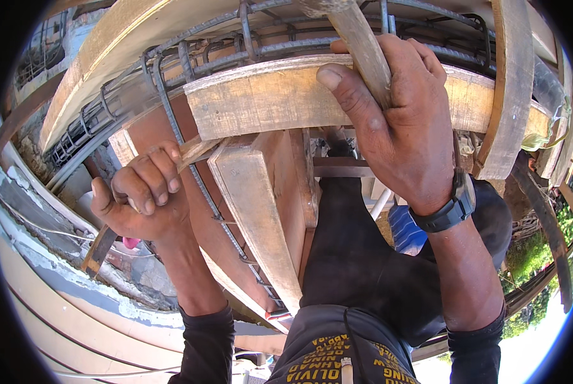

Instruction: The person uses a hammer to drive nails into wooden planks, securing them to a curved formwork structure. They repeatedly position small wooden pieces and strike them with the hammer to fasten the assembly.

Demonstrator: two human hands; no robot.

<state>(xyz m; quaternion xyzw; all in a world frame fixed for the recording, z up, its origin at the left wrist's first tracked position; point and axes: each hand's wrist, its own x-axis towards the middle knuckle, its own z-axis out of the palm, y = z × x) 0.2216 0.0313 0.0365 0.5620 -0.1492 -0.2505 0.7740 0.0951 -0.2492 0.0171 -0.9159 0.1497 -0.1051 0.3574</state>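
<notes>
Right hand: is grasping a wooden pole, which is slanting across the timber beam.
Left hand: is clenching a wooden stick near the beam's left end.
Rebar cage: is running beyond the beam.

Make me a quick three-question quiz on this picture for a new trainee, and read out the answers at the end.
1. Which side is the watch worn on?
2. What does the right hand hold? A) a bucket B) a wooden stick C) a rope
3. True or false: the left hand grips a piece of wood.

Key: 1. The right. 2. B. 3. True.
</notes>
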